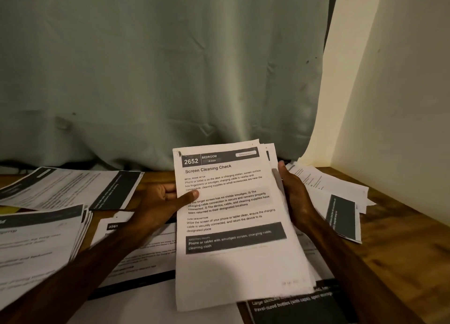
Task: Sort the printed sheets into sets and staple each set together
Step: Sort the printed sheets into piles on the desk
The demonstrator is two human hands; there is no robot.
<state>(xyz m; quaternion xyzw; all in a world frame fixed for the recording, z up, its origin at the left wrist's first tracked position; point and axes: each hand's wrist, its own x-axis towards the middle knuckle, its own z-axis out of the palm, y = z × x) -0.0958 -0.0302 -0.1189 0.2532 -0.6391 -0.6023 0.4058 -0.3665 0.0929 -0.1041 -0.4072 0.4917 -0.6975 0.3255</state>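
A pale grey-green curtain (158, 68) hangs in soft, creased folds across the whole back of the scene, its hem reaching down behind the far edge of the desk (401, 238). To the right stands a plain cream wall (401, 80), meeting the desk at a corner. The desk is warm brown wood with visible grain, and the light is dim and yellowish.

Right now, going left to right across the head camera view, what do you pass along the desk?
pile of sheets → left hand → Screen Cleaning Check set, held up → right hand → scattered sheets → wall.
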